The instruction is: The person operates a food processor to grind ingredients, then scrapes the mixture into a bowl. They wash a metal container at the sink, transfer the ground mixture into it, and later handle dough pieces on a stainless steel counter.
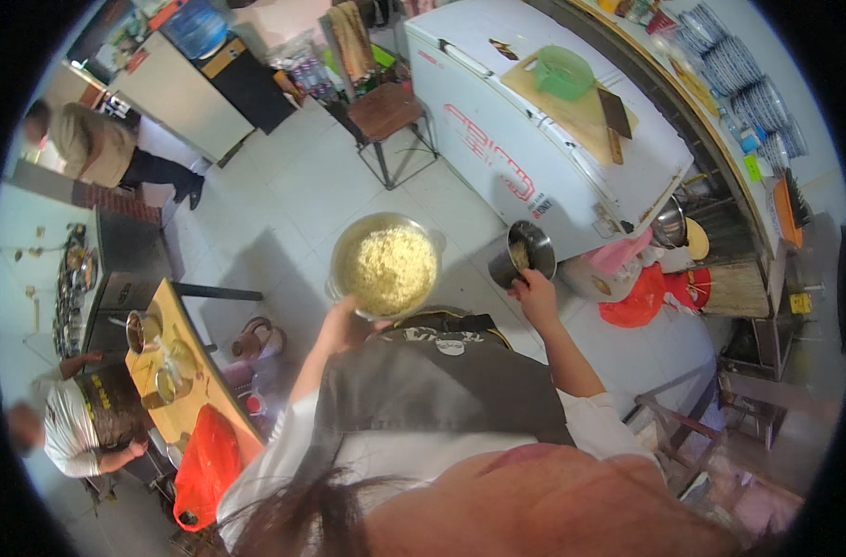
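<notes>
My left hand point(346, 322) grips the near left rim of a large round metal pot point(335, 261), which is filled with pale yellow, crumbly food point(394, 268). The food's exact kind cannot be told. To the right, my right hand point(534, 296) holds a smaller, deep metal pot point(545, 249) by its near rim. This pot is tilted, its mouth facing right, and a little pale residue shows inside. The two pots are apart, both in front of my dark apron point(437, 390).
A white chest freezer point(465, 132) stands ahead right, bearing a cutting board point(534, 108), a green basket point(564, 73) and a cleaver point(614, 115). A chair point(385, 111) is beyond. At left are a wooden table point(207, 376), a red plastic bag point(210, 466) and two other people.
</notes>
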